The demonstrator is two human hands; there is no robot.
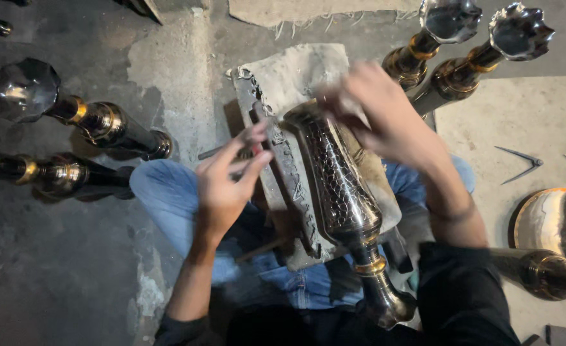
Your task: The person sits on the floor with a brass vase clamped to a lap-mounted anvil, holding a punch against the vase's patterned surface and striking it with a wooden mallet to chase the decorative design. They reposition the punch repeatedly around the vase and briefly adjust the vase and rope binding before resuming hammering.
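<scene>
Down on the person's lap, a tall metal vase with a fish-scale pattern hammered into its dark silvery body (340, 182) lies slanted on a grey padded work block (289, 83), its mouth pointing away and its brass-ringed foot toward the body. The right hand (385, 112) is clamped over the mouth end of the vase, fingers curled around the rim — blurred, so the exact grip is hard to read. The left hand (228, 179) sits just beside the vase's left flank, fingers pinched shut on a thin dark metal tool (257, 150) whose end lies against the block next to the scaled surface. Blue jeans (167, 198) show beneath both forearms.

Round about, on the rough grey concrete floor (58, 282), lie finished pieces of the same kind — two glossy dark vases with brass bands and fluted mouths at left (97, 122), two more standing at upper right (468, 64). A pair of steel dividers (520, 165) rests on a pale sheet at right, well apart from the hands, near a round brass-rimmed plate (552, 221).
</scene>
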